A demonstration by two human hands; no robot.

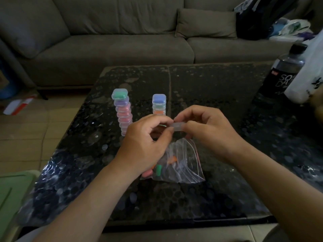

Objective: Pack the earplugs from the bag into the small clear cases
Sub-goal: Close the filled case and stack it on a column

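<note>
A small clear case [178, 126] is held in the air between both hands above the dark table [209, 95]. My right hand [206, 131] pinches its right end. My left hand [148, 142] has curled fingers at its left end, with something green showing by the fingertips. Below the hands lies a clear zip bag [181, 165] with several orange, green and pink earplugs [158, 170] in it. Behind my left hand stands a tall stack of filled cases [123, 112], leaning a little. A shorter stack of three filled cases [159, 104] stands to its right.
A dark bottle [281, 72] and a white plastic bag [307, 74] stand at the table's far right. A grey sofa [111, 35] runs behind the table, with bags [272, 18] on its right end. A green lid [12, 193] lies at the near left.
</note>
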